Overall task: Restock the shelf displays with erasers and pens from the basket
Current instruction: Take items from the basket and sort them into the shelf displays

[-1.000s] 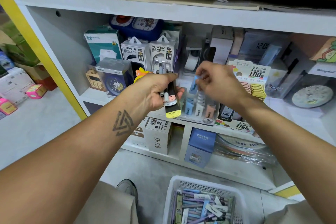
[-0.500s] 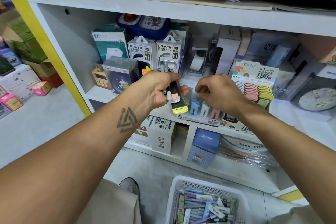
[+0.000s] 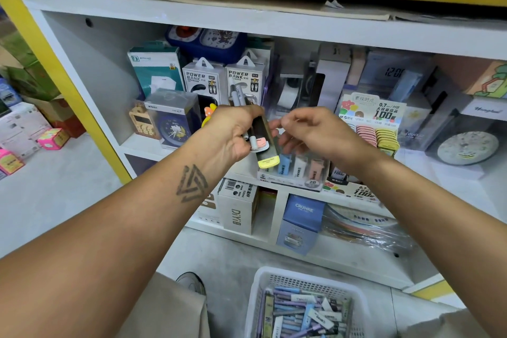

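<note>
In left hand [image 3: 233,134]: pens [image 3: 238,96], erasers [image 3: 264,151]

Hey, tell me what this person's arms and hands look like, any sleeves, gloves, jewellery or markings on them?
Both forearms are bare up to the frame edge: no sleeves, gloves, watch or rings in view. The left hand has a dark tattoo just below its wrist, made of nested, interlocking triangle outlines. The right hand and its forearm show no markings.
</note>
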Available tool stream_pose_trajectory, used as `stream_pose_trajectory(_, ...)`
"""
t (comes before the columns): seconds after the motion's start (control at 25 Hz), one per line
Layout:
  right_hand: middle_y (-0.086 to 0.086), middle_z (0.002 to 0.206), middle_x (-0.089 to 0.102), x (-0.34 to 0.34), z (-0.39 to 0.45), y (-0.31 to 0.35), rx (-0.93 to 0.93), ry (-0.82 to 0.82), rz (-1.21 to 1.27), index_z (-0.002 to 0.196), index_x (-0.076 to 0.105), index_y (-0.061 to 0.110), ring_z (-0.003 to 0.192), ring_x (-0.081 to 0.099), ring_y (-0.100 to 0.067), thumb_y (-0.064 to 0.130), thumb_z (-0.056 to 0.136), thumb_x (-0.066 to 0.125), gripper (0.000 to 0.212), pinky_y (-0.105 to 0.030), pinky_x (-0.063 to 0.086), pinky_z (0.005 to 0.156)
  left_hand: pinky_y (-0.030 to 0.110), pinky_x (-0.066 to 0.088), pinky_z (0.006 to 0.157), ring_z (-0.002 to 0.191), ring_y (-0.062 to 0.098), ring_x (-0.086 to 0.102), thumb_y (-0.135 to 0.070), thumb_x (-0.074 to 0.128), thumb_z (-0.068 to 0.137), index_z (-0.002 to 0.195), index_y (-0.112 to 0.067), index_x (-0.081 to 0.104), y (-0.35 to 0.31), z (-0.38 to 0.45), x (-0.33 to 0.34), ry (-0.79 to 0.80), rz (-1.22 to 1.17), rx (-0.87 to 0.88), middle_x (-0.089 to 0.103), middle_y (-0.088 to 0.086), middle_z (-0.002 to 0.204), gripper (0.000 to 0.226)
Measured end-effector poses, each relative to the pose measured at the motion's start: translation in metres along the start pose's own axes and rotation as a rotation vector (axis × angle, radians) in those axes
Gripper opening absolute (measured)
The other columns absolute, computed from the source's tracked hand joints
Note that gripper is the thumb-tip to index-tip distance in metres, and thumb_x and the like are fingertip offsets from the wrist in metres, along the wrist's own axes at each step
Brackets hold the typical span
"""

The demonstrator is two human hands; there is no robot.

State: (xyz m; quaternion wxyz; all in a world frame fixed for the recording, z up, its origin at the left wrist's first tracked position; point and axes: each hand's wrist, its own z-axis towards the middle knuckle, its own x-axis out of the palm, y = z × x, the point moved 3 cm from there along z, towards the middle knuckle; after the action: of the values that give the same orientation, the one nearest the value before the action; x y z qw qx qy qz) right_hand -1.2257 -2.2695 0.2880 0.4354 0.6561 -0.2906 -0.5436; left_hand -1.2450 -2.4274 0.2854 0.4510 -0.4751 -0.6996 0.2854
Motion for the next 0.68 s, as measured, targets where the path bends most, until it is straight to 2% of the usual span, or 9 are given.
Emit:
stream_pose_trajectory(0.08, -0.02, 0.093, 0.075, 0.001, -0.014, 0.003, 0.118, 0.142, 0.341, 0.115, 0.061, 0.006, 0.086, 0.075, -0.035, 0.027, 0.09, 0.071, 0.034, -0.032, 0.062, 0.07, 0.044, 0.059, 0.051, 0.076, 0.032, 0.071, -0.007, 0.057, 0.098, 0.129, 0.001, 0.051, 0.0, 0.0, 0.007, -0.005, -0.036, 0.016, 0.069, 0.026, 0.104, 0.033)
stream_pose_trajectory(0.16, -0.024, 0.094, 0.074, -0.001, -0.029, 0.003, 0.129, 0.21, 0.381, 0.117, 0.056, 0.0, 0.085, 0.075, -0.036, 0.008, 0.085, 0.074, 0.037, -0.03, 0.063, 0.07, 0.048, 0.058, 0.048, 0.077, 0.032, 0.071, -0.008, 0.056, 0.098, 0.124, -0.001, 0.052, 0.003, -0.003, 0.02, 0.021, -0.092, 0.014, 0.07, 0.026, 0.097, 0.027)
stream_pose_trajectory(0.24, -0.022, 0.09, 0.075, -0.017, -0.038, 0.0, 0.116, 0.113, 0.327, 0.111, 0.061, -0.001, 0.077, 0.075, -0.031, -0.004, 0.086, 0.07, 0.027, -0.029, 0.062, 0.065, 0.057, 0.059, 0.057, 0.082, 0.034, 0.072, -0.007, 0.056, 0.098, 0.117, -0.002, 0.054, 0.008, -0.006, 0.035, 0.058, -0.124, 0.009, 0.069, 0.027, 0.095, 0.019)
stream_pose_trajectory(0.32, -0.017, 0.083, 0.075, -0.045, -0.048, -0.004, 0.125, -0.061, 0.283, 0.104, 0.067, 0.005, 0.066, 0.073, -0.025, -0.005, 0.089, 0.066, 0.018, -0.027, 0.059, 0.056, 0.062, 0.057, 0.069, 0.091, 0.039, 0.071, -0.007, 0.057, 0.097, 0.12, 0.0, 0.055, 0.012, -0.008, 0.047, 0.095, -0.123, -0.004, 0.068, 0.027, 0.105, 0.024)
stream_pose_trajectory(0.4, -0.015, 0.081, 0.072, -0.075, -0.059, -0.013, 0.148, -0.199, 0.309, 0.104, 0.07, 0.006, 0.061, 0.071, -0.024, -0.004, 0.091, 0.064, 0.018, -0.026, 0.057, 0.053, 0.053, 0.06, 0.062, 0.084, 0.039, 0.073, -0.005, 0.058, 0.097, 0.129, 0.003, 0.051, 0.018, -0.012, 0.058, 0.137, -0.083, -0.009, 0.07, 0.028, 0.105, 0.034)
stream_pose_trajectory(0.48, -0.017, 0.09, 0.074, -0.1, -0.07, -0.022, 0.16, -0.28, 0.353, 0.105, 0.073, 0.006, 0.066, 0.07, -0.025, -0.003, 0.091, 0.065, 0.018, -0.027, 0.06, 0.062, 0.047, 0.059, 0.055, 0.079, 0.041, 0.073, -0.004, 0.057, 0.097, 0.133, 0.003, 0.048, 0.026, -0.017, 0.068, 0.203, -0.027, -0.025, 0.069, 0.031, 0.106, 0.038)
stream_pose_trajectory(0.56, -0.014, 0.094, 0.076, -0.121, -0.081, -0.029, 0.144, -0.33, 0.379, 0.101, 0.076, 0.006, 0.075, 0.069, -0.021, -0.003, 0.09, 0.066, 0.017, -0.026, 0.061, 0.076, 0.048, 0.06, 0.057, 0.083, 0.044, 0.072, -0.004, 0.056, 0.098, 0.134, 0.003, 0.046, 0.035, -0.02, 0.077, 0.247, 0.022, -0.041, 0.066, 0.031, 0.114, 0.039)
stream_pose_trajectory(0.6, -0.012, 0.093, 0.076, -0.13, -0.086, -0.032, 0.129, -0.35, 0.402, 0.097, 0.076, 0.005, 0.079, 0.068, -0.019, -0.003, 0.09, 0.066, 0.015, -0.024, 0.06, 0.079, 0.048, 0.06, 0.058, 0.083, 0.043, 0.072, -0.004, 0.056, 0.098, 0.132, 0.003, 0.047, 0.038, -0.021, 0.081, 0.239, 0.043, -0.04, 0.067, 0.029, 0.112, 0.037)
stream_pose_trajectory(0.68, -0.011, 0.092, 0.077, -0.144, -0.097, -0.035, 0.098, -0.39, 0.404, 0.088, 0.076, 0.003, 0.088, 0.07, -0.019, -0.003, 0.088, 0.067, 0.01, -0.022, 0.058, 0.081, 0.04, 0.06, 0.053, 0.069, 0.034, 0.071, -0.004, 0.058, 0.096, 0.121, 0.002, 0.053, 0.043, -0.022, 0.085, 0.199, 0.089, -0.029, 0.07, 0.023, 0.093, 0.026)
